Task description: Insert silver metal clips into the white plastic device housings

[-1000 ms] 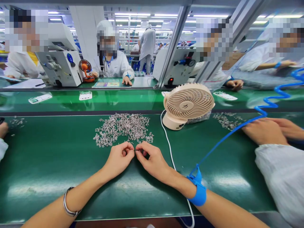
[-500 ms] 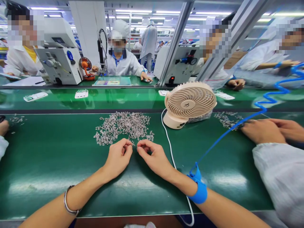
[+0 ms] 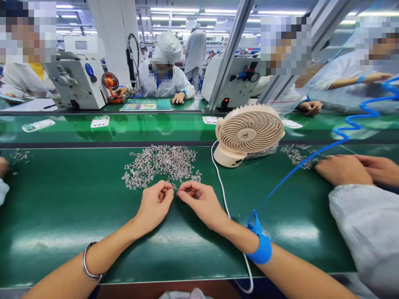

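Observation:
A loose pile of small silvery metal parts (image 3: 162, 162) lies on the green table (image 3: 131, 257) in front of me. At its near edge my left hand (image 3: 156, 203) is closed in a pinch, thumb against forefinger. Facing it, a small gap away, my right hand (image 3: 201, 201) pinches too, its fingertips at a tiny metal part. What sits between the left fingertips is too small to make out. A metal bangle (image 3: 89, 261) circles my left wrist; a blue wrist strap (image 3: 262, 248) is on my right, joined to a coiled blue cord (image 3: 288, 177).
A beige fan (image 3: 247, 133) stands right of the pile, its white cable (image 3: 222, 187) running down past my right forearm. Several white-framed boards (image 3: 100, 121) lie on the green strip beyond. A co-worker's hands (image 3: 346, 169) work at the right; other people sit opposite.
My right fingertips have come slightly closer to the left ones. The white-framed boards have shifted left, and the person opposite has bent the head lower.

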Action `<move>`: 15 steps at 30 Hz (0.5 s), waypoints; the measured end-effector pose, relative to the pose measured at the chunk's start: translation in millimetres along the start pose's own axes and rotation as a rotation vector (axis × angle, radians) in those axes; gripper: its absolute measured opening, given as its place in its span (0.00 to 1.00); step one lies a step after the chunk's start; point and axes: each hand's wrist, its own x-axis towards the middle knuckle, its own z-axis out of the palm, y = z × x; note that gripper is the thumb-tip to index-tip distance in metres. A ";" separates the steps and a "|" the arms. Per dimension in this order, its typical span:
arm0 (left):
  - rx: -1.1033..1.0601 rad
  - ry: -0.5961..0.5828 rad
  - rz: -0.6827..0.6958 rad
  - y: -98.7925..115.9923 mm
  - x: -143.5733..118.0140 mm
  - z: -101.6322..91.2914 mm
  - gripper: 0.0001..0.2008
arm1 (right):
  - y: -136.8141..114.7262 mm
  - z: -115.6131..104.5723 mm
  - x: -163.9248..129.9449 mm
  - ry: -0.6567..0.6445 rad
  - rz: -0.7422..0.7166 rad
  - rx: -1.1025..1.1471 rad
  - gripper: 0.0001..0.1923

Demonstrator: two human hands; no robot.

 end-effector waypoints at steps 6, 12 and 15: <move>0.001 -0.011 0.012 2.2 -0.3 -0.3 0.09 | -1.5 -0.2 -0.5 -0.003 0.030 0.024 0.05; 0.003 -0.013 0.024 3.8 -1.3 -1.0 0.09 | -1.5 -2.0 -4.5 -0.008 -0.222 -0.195 0.05; -0.037 -0.029 0.005 3.1 -2.2 -1.9 0.09 | -3.0 -3.4 -6.9 0.021 -0.422 -0.345 0.06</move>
